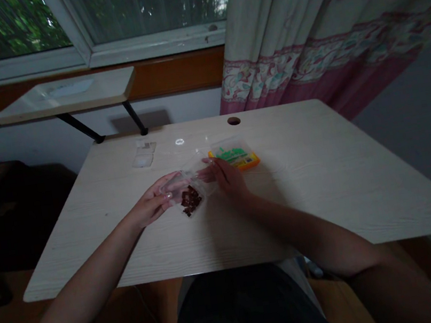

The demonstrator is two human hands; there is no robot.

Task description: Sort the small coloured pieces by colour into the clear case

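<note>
Both left hand (pixel 152 202) and right hand (pixel 229 180) have fingers holding the clear box (pixel 177 186), well inside the tabletop (pixel 324 183) edges

Clear plastic box (pixel 176 183), open, held tilted; dark reddish-brown pieces (pixel 191 200) clustered inside, near end.

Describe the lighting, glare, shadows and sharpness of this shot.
Head view: dim overall, with daylight greenery beyond the window; head view: a small glare spot on the desk; head view: a soft shadow nearer the wearer than the right hand; head view: wide-angle stretching towards the edges, and the clear box has faint outlines.
</note>
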